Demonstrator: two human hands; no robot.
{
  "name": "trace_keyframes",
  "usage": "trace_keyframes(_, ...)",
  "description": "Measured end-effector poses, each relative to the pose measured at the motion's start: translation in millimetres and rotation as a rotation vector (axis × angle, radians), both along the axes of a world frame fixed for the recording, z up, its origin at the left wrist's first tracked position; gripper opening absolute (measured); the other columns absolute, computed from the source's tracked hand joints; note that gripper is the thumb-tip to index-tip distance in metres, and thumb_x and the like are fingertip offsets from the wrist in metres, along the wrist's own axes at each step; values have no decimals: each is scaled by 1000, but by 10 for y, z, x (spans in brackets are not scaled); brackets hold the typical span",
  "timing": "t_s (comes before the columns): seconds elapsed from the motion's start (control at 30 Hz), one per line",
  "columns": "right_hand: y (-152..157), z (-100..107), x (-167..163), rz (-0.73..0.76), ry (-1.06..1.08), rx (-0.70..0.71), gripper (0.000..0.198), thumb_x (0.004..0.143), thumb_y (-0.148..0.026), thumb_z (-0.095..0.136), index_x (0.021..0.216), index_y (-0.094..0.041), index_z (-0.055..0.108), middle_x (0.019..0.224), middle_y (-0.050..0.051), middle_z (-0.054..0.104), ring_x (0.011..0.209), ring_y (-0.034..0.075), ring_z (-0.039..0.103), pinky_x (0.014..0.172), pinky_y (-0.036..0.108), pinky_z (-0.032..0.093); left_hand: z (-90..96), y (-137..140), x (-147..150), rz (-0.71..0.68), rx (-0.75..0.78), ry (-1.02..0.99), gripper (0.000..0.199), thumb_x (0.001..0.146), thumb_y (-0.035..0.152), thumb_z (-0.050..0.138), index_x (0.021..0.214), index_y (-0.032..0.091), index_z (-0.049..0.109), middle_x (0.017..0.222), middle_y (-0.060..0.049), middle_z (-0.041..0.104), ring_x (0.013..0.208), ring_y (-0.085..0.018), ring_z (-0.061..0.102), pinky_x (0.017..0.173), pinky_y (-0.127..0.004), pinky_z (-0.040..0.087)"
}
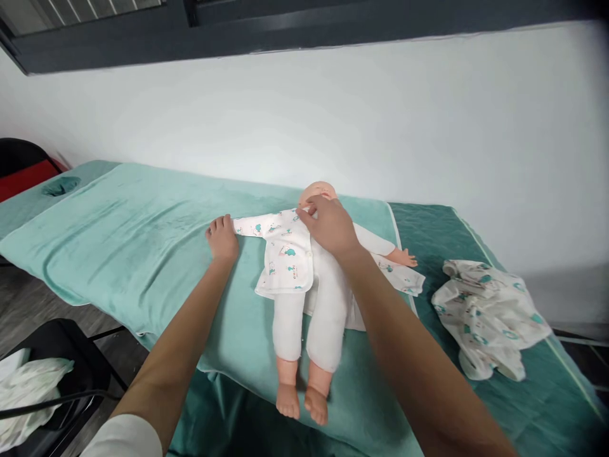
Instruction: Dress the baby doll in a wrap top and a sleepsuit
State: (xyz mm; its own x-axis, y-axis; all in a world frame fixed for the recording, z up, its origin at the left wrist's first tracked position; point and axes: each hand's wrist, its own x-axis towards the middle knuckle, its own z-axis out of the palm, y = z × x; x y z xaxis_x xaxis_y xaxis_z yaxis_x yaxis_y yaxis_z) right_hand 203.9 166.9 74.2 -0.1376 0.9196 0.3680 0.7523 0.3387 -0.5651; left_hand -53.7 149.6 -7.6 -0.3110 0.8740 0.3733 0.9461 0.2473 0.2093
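A baby doll (326, 317) lies on its back, bare feet toward me, in white leggings and a white undershirt. A printed baby shirt (288, 254) covers one side of its chest, with that sleeve stretched out to the left. My left hand (222, 239) is closed at this sleeve's cuff; the doll's hand there is hidden. My right hand (332, 222) is at the neckline below the doll's chin, thumb and fingers bent around the shirt's collar edge. On the right, the doll's other arm lies in a plain white sleeve over the shirt's loose printed sleeve (399, 276).
A crumpled printed garment (490, 314) rests on the dark green cover (423, 228) at right. The light green towel (157, 235) spreads along the bed beside the wall (266, 120). A black chair (71, 362) with a pale cloth (35, 393) stands at lower left.
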Motion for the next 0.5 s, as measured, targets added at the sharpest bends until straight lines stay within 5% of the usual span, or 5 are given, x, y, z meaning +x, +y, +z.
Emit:
trace_keyframes(0.13,259,-23,-161,5,-124,-131,31,85,-35,63,113,-23,65,93,11,72,93,31,62,80,40,46,4,-38,30,-18,2,-23,54,92,8,31,143,14,47,146,-15,53,137,-31,41,114,-48,31)
trace_keyframes(0.27,345,-106,-43,13,34,-174,30,78,-23,58,107,-24,68,111,7,72,101,28,63,85,39,47,3,-226,116,-173,74,-34,54,90,4,35,140,18,50,150,-12,49,145,-28,34,121,-49,23)
trace_keyframes(0.4,356,-178,138,-40,334,-187,30,73,-25,56,100,-23,70,100,5,71,90,24,61,82,38,47,-20,-639,253,-470,202,-277,34,95,15,42,125,21,56,132,-13,59,128,-24,53,109,-42,43)
trace_keyframes(0.5,350,-202,180,-93,444,-204,27,71,-26,56,94,-22,71,78,1,63,75,20,56,75,36,46,-46,-1052,369,-716,114,-493,25,97,28,51,121,23,54,117,-10,64,105,-20,63,92,-37,52)
